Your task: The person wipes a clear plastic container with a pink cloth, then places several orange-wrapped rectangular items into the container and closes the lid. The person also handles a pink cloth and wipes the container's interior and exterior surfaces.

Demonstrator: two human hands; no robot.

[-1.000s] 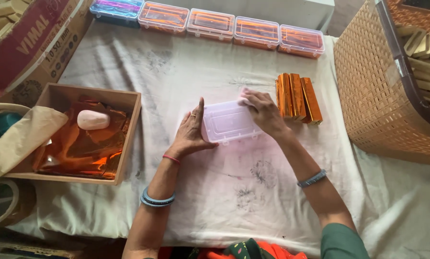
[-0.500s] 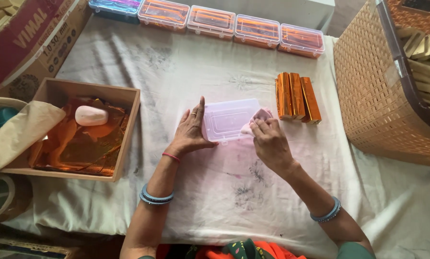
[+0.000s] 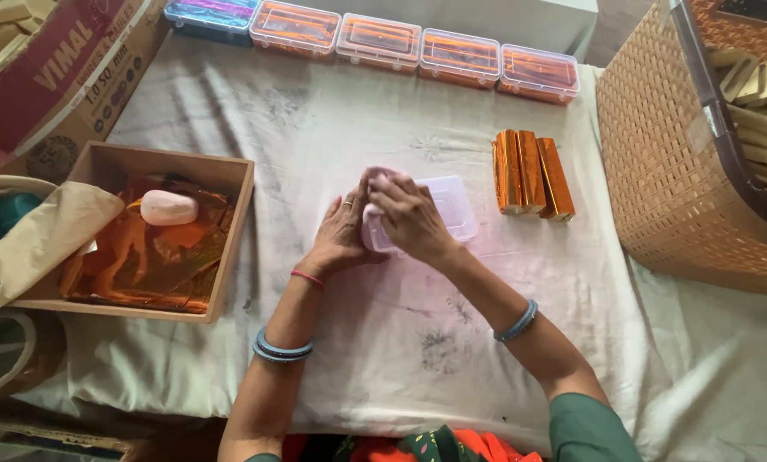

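At the left of the frame a wooden tray point(image 3: 229, 231) holds orange foil sheets point(image 3: 144, 261) and a pale pink soap bar point(image 3: 168, 207). At centre, on the cloth-covered worktop point(image 3: 315, 128), the left hand point(image 3: 342, 233) presses flat against the left end of a clear plastic box point(image 3: 447, 210), fingers straight. The right hand point(image 3: 411, 218) lies over the same end, fingers curled on it. Right of the box stand three orange-wrapped bars point(image 3: 533, 174); a woven basket point(image 3: 657, 162) fills the right edge.
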